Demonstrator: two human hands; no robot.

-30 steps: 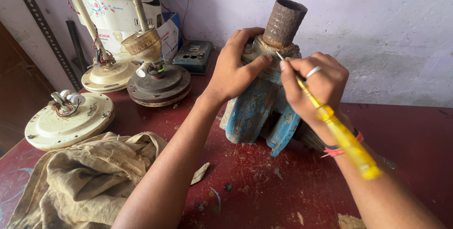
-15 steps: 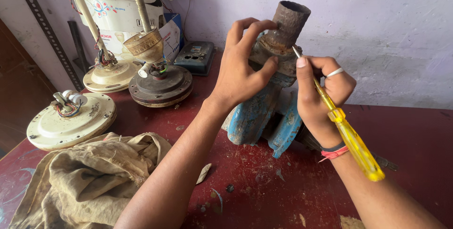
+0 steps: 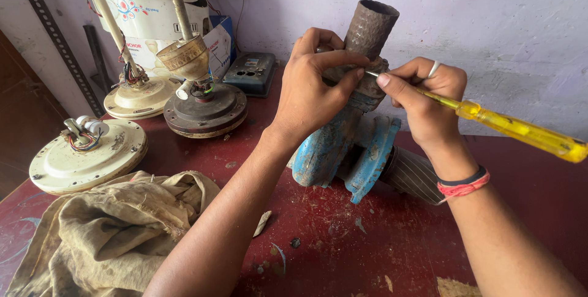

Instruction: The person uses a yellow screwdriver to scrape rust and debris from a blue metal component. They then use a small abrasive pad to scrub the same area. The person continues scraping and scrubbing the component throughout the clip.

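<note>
A blue water pump (image 3: 343, 150) with a rusty upright pipe (image 3: 369, 27) stands on the red table (image 3: 343, 242). My left hand (image 3: 315, 86) grips the pump's top just below the pipe. My right hand (image 3: 429, 98) holds a screwdriver with a yellow handle (image 3: 520, 128); its metal tip touches the pump's top beside my left fingers. A ribbed grey motor body (image 3: 413, 174) lies behind the blue casing.
Two cream ceiling-fan motors (image 3: 86, 156) (image 3: 138, 92) and a dark one (image 3: 205, 110) sit at the left. A crumpled beige cloth (image 3: 116, 229) lies at the front left. A dark switch box (image 3: 250, 73) stands by the wall. Small debris is scattered on the table.
My right hand has swung the screwdriver from steep to nearly level, handle out to the right. My left hand stays on the pump's top. The view has shifted closer.
</note>
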